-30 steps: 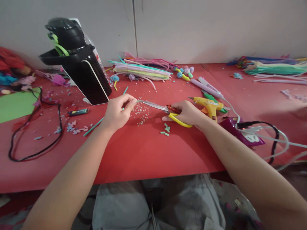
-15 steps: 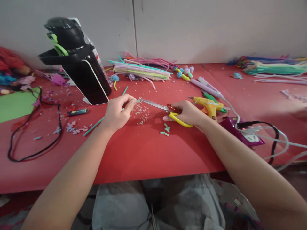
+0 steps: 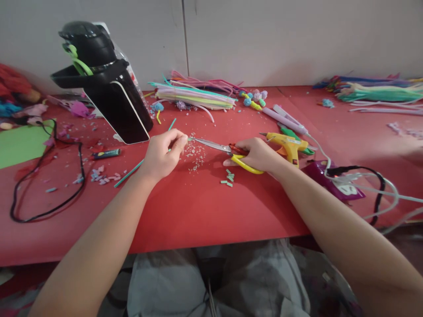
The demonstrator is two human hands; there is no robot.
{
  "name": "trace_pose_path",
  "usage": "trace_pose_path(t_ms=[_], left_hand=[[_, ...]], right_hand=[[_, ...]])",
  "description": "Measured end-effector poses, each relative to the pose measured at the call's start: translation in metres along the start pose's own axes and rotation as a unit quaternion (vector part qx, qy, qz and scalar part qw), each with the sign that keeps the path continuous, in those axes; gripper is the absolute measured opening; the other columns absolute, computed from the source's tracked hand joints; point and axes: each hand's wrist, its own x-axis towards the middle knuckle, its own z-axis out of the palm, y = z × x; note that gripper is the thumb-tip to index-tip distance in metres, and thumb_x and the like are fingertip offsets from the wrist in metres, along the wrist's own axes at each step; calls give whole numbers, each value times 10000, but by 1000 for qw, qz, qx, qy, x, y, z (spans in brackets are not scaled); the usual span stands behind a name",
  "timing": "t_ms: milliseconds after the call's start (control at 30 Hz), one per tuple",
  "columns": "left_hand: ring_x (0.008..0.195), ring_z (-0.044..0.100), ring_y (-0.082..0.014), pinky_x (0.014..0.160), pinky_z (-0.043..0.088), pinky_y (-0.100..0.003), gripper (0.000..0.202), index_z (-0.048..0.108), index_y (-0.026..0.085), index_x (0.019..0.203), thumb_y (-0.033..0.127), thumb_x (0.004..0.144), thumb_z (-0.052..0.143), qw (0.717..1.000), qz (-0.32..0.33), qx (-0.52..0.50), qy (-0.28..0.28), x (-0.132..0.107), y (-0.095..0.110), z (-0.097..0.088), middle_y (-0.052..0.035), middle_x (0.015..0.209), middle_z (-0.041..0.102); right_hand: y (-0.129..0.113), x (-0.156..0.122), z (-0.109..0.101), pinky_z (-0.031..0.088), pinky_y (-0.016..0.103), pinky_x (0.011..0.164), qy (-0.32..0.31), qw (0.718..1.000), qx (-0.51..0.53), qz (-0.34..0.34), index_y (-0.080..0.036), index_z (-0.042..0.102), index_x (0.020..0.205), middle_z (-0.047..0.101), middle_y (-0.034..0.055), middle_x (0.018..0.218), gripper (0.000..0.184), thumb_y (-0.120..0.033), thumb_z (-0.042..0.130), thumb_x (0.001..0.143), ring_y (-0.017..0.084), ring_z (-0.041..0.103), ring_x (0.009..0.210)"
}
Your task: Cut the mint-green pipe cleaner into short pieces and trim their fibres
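Observation:
My left hand [image 3: 165, 154] is closed in a pinch, with the tip of a small green pipe cleaner piece [image 3: 189, 139] poking out past the fingertips. My right hand [image 3: 256, 155] grips a pair of scissors [image 3: 211, 143] by yellow and red handles. The blades point left, and their tips are at the green piece. Tiny pale clippings [image 3: 197, 157] are scattered beneath the blades. Several short green cut pieces [image 3: 228, 177] lie on the red table [image 3: 211, 211] nearer to me. A teal pipe cleaner [image 3: 129, 173] runs under my left hand and is partly hidden by it.
A black tumbler [image 3: 94, 48] with a black phone-like slab [image 3: 117, 112] stands back left. Bundled pipe cleaners [image 3: 198, 97] lie along the wall. A yellow glue gun [image 3: 287, 146] and a purple power strip [image 3: 325, 178] with cables are right. A black cord [image 3: 81, 163] loops left.
My right hand and the scissors have shifted very slightly left, and the blades look a little closer together. My left hand stays in place with the green piece.

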Motion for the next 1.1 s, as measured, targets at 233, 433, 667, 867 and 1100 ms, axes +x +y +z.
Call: trace_pose_path(t_ms=[233,433,667,867,1100], left_hand=[[562,522,-115,567,410,-266,233,576,189,723,257,942,538,1000,3,-3,4,1,-1,0,14,605,571],[572,517,-119,579,414,-270,220,584,191,751,285,945,541,1000,8,6,7,1,-3,2,13,625,581],[593,539,-124,603,420,-279,218,591,192,769,291,953,532,1000,10,9,3,1,-4,2,7,643,605],[586,541,-125,596,425,-273,231,582,195,759,305,956,530,1000,3,6,2,1,-5,2,2,642,614],[566,517,-120,569,404,-269,230,574,195,749,285,955,528,1000,8,10,3,0,-4,2,16,613,569]], right_hand=[[-5,-3,-3,202,302,563,9,1000,11,-6,-199,404,632,318,-52,615,652,-757,741,662,100,275,612],[-5,-4,-2,205,302,564,1,1000,15,4,-199,411,640,314,-49,619,664,-774,742,644,99,283,609],[-4,-2,-2,210,299,553,-5,1000,8,10,-199,421,633,321,-49,617,667,-783,745,632,100,275,607],[-3,-1,-1,202,310,566,5,1000,-1,-1,-202,418,624,309,-49,607,666,-798,715,659,108,269,614],[-5,-3,-3,200,311,571,1,1000,9,5,-204,396,637,307,-52,620,654,-754,750,655,105,273,615]])
